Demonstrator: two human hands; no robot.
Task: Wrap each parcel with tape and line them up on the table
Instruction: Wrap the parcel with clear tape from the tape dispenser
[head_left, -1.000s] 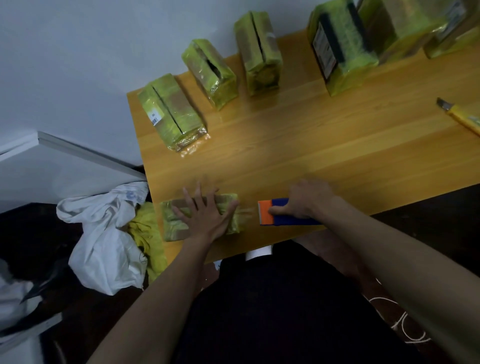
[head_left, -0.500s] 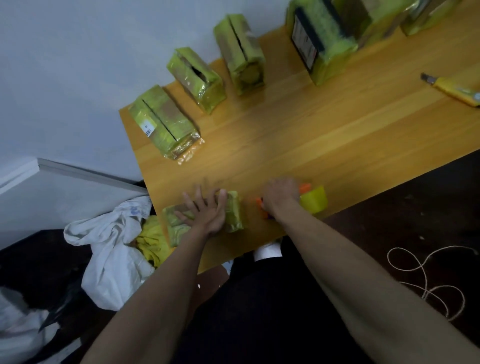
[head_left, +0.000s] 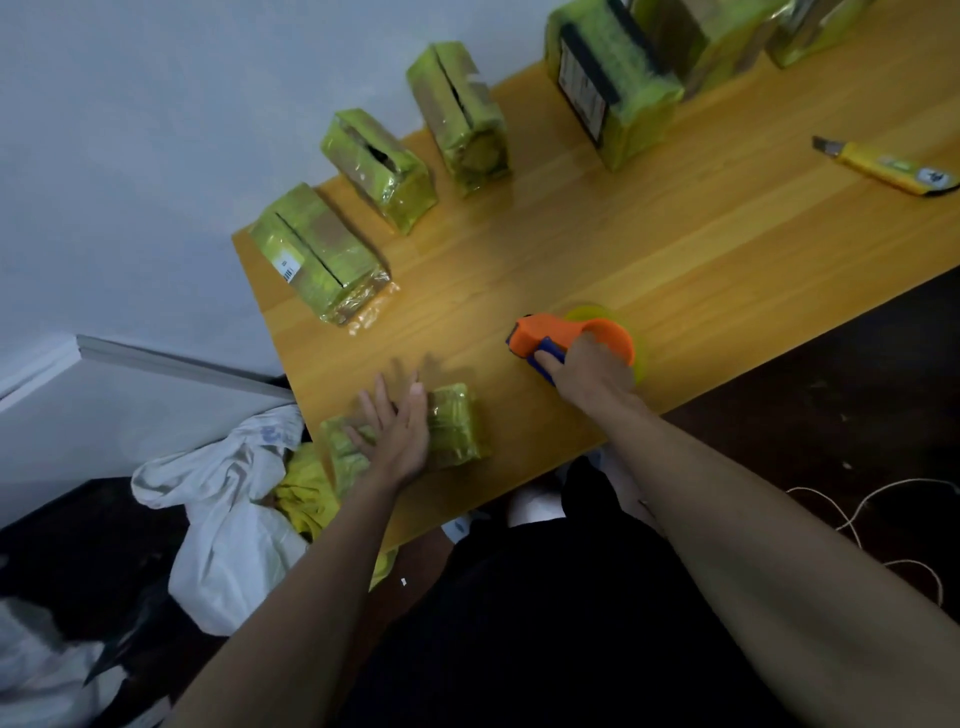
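Note:
A small parcel (head_left: 457, 423) wrapped in yellow-green tape lies flat near the table's front left corner. My left hand (head_left: 397, 434) presses on it with straight fingers. To its right, my right hand (head_left: 589, 371) grips the orange and blue tape dispenser (head_left: 558, 338), which carries a yellow tape roll (head_left: 631, 332) and rests on the wooden table (head_left: 675, 260). Several wrapped parcels stand in a line along the far edge: one at the left (head_left: 319, 254), a second (head_left: 376, 163), a third (head_left: 460, 111) and a larger one (head_left: 610, 80).
A yellow utility knife (head_left: 891, 169) lies at the table's right. White and yellow cloth (head_left: 228, 514) is heaped on the floor left of the table. A loose string (head_left: 883, 514) lies on the dark floor at right. A grey wall runs behind the table.
My right hand has lifted the dispenser away from the parcel, up and to the right, and turned it on the table. My left hand stays pressed on the parcel.

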